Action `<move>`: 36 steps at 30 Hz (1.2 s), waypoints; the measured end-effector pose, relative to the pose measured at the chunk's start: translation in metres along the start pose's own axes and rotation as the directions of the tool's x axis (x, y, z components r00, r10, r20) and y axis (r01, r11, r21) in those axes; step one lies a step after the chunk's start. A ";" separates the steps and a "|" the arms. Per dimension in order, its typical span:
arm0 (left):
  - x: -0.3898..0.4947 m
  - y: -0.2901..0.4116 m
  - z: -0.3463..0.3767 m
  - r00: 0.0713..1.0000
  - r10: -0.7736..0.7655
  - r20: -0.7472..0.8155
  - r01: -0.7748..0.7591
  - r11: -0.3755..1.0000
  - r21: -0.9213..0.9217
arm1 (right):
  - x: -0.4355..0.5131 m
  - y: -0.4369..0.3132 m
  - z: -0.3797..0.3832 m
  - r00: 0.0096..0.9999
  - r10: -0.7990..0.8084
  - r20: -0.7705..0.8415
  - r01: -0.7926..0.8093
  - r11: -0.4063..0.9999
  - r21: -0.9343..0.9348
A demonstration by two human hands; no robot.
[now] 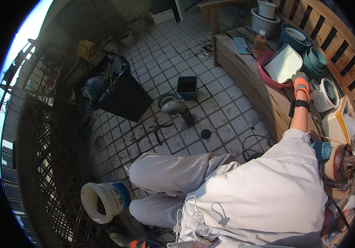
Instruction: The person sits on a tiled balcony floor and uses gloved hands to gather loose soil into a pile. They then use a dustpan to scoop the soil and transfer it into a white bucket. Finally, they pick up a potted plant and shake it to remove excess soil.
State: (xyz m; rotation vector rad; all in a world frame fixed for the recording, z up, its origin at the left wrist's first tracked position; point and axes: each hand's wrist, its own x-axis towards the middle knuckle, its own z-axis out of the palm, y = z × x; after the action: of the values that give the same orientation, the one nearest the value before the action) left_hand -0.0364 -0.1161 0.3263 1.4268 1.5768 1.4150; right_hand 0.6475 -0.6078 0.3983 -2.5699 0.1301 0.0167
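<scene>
My right hand (300, 81), in a grey and orange work glove, is at the near corner of a white dustpan (284, 63) and appears to grip it. The dustpan rests tilted in a red plastic basin (265, 69) on a wooden bench (242, 66). My fingers are mostly hidden there. Low at the bottom edge, my left hand (121, 238), gloved too, is in shade and partly cut off. It is nearest to a white plastic bucket (106, 201) with a blue label, tipped towards the lattice. Whether its fingers hold anything is unclear.
On the tiled floor stand a black bin (124, 96) with a bag and plant waste, a square green pot (187, 88), a curved metal pipe (177, 108) and pruning shears (158, 128). The bench bears a phone (242, 45), a bottle (260, 42) and stacked pots (315, 60).
</scene>
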 end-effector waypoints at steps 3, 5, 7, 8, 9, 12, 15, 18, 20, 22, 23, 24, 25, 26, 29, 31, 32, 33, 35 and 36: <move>-0.002 0.008 -0.040 0.997 -0.008 -0.080 0.008 1.000 -0.002 | 0.013 -0.008 0.043 0.988 -0.153 0.036 0.153 0.988 0.001; -0.006 0.011 -0.067 0.990 -0.019 -0.137 0.020 1.000 0.008 | 0.024 -0.026 0.078 0.964 -0.257 0.072 0.255 0.966 0.044; -0.012 0.012 -0.088 0.981 -0.030 -0.192 0.033 0.999 0.015 | 0.038 -0.051 0.111 0.939 -0.327 0.102 0.319 0.944 0.088; -0.013 0.012 -0.096 0.977 -0.038 -0.211 0.043 0.999 0.016 | 0.045 -0.063 0.127 0.928 -0.354 0.117 0.343 0.934 0.100; -0.014 0.010 -0.099 0.972 -0.051 -0.229 0.054 0.999 0.005 | 0.052 -0.076 0.142 0.919 -0.372 0.130 0.360 0.927 0.107; -0.005 0.006 -0.105 0.963 -0.070 -0.262 0.058 0.997 -0.053 | 0.061 -0.106 0.177 0.904 -0.398 0.157 0.392 0.918 0.065; 0.004 0.004 -0.107 0.959 -0.090 -0.270 0.050 0.987 -0.151 | 0.062 -0.122 0.193 0.897 -0.408 0.168 0.407 0.912 0.046; 0.009 0.004 -0.108 0.963 -0.083 -0.254 0.038 0.983 -0.178 | 0.061 -0.133 0.201 0.886 -0.436 0.160 0.434 0.900 0.046; 0.010 0.006 -0.108 0.968 -0.066 -0.244 0.024 0.985 -0.172 | 0.059 -0.143 0.205 0.879 -0.453 0.149 0.451 0.891 0.046; 0.014 0.010 -0.109 0.970 -0.072 -0.233 0.030 0.983 -0.182 | 0.057 -0.160 0.207 0.865 -0.488 0.119 0.486 0.873 0.051; 0.018 0.013 -0.109 0.966 -0.052 -0.252 0.028 0.995 -0.096 | 0.055 -0.170 0.208 0.851 -0.516 0.096 0.513 0.856 0.056; 0.021 0.019 -0.112 0.974 -0.032 -0.226 0.013 0.996 -0.086 | 0.052 -0.183 0.209 0.832 -0.551 0.063 0.547 0.834 0.064; 0.025 0.026 -0.114 0.980 -0.005 -0.200 -0.013 0.996 -0.092 | 0.049 -0.196 0.207 0.811 -0.585 0.022 0.582 0.809 0.075; 0.033 0.037 -0.121 0.984 0.004 -0.180 -0.003 1.000 0.009 | 0.045 -0.212 0.207 0.778 -0.629 -0.019 0.627 0.773 0.094; 0.054 0.084 -0.140 0.981 0.096 -0.167 -0.097 0.995 0.007 | 0.022 -0.267 0.205 0.627 -0.752 -0.205 0.779 0.599 0.184; 0.067 0.127 -0.160 0.964 0.168 -0.205 -0.140 0.979 0.146 | -0.006 -0.312 0.209 0.486 -0.814 -0.320 0.871 0.418 0.259; 0.072 0.149 -0.169 0.959 0.203 -0.196 -0.175 0.972 0.155 | -0.024 -0.332 0.209 0.429 -0.830 -0.356 0.896 0.342 0.282; 0.076 0.172 -0.178 0.959 0.192 -0.210 -0.161 0.974 0.156 | -0.047 -0.357 0.214 0.356 -0.852 -0.383 0.915 0.235 0.327; 0.082 0.214 -0.190 0.948 0.253 -0.192 -0.178 0.924 0.337 | -0.099 -0.400 0.223 0.234 -0.883 -0.407 0.902 0.041 0.430; 0.088 0.233 -0.192 0.934 0.315 -0.169 -0.218 0.877 0.429 | -0.130 -0.422 0.230 0.208 -0.896 -0.393 0.842 -0.041 0.538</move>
State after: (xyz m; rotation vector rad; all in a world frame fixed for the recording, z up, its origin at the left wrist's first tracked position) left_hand -0.1585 -0.1259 0.6166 1.8342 1.9713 1.5182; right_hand 0.5619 -0.1187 0.4360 -1.4119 -1.3722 -0.3630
